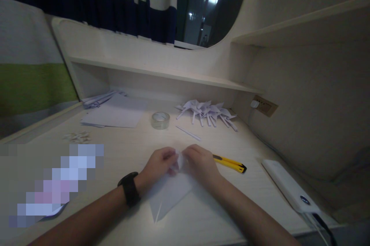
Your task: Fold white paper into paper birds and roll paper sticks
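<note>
A white sheet of paper (171,196) lies on the desk in front of me, with a slit near its closest corner. My left hand (158,163), below a black watch, pinches the far part of this paper. My right hand (202,163) has its fingers closed on the same part from the other side, and the two hands' fingertips almost meet. The right fingers hide some of the fold. Partly behind my right hand is a yellow utility knife (231,164). Beyond the hands lies a thin rolled paper stick (188,133).
Several paper pinwheels (206,111) are bunched at the back right. A clear tape roll (160,120) stands left of them, near stacked paper sheets (118,111). Small pale pieces (77,137) lie at left. A white power strip (289,184) with cables borders the right side.
</note>
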Available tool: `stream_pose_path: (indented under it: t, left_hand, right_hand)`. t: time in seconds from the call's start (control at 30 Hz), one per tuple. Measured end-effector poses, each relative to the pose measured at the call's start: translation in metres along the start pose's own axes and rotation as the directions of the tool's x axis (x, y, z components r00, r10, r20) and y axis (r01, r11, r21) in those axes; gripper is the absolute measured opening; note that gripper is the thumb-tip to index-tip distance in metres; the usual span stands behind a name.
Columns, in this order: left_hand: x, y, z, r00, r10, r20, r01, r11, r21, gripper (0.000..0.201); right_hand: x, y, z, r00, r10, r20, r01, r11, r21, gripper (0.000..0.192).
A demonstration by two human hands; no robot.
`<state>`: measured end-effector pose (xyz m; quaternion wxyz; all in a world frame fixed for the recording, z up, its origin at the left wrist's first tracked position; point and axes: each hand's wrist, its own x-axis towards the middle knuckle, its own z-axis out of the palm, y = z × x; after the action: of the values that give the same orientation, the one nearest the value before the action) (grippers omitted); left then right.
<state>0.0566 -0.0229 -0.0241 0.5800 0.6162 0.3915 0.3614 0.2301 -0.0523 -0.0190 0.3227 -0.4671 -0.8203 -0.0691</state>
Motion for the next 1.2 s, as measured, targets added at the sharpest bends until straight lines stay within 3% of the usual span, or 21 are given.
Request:
stream_pose_path:
  t: [0.4,0.6,0.97,1.2]
  left_hand:
    - [0.0000,-0.0019,-0.0003,0.999,0.033,0.019,-0.034,0.998,0.059,0.027]
    - [-0.0024,0.0021,0.0000,0.999,0.037,0.039,-0.040,0.996,0.082,0.031]
    - [-0.0017,-0.0004,-0.0018,0.998,0.038,0.057,-0.045,0.992,0.121,0.035]
    - [-0.0016,-0.0013,-0.0023,0.998,0.032,0.055,-0.037,0.996,0.087,0.034]
  right_hand:
    - [-0.0009,0.0009,0.0019,0.999,-0.027,0.022,0.027,0.999,-0.030,0.017]
    - [-0.0014,-0.0030,-0.0004,0.998,-0.018,0.058,0.025,0.992,-0.124,0.009]
    - [-0.0020,-0.0068,-0.0016,0.986,-0.146,0.084,0.161,0.963,-0.215,0.009]
    - [-0.0030,-0.0079,-0.0019,0.986,-0.147,0.075,0.161,0.956,-0.244,0.008]
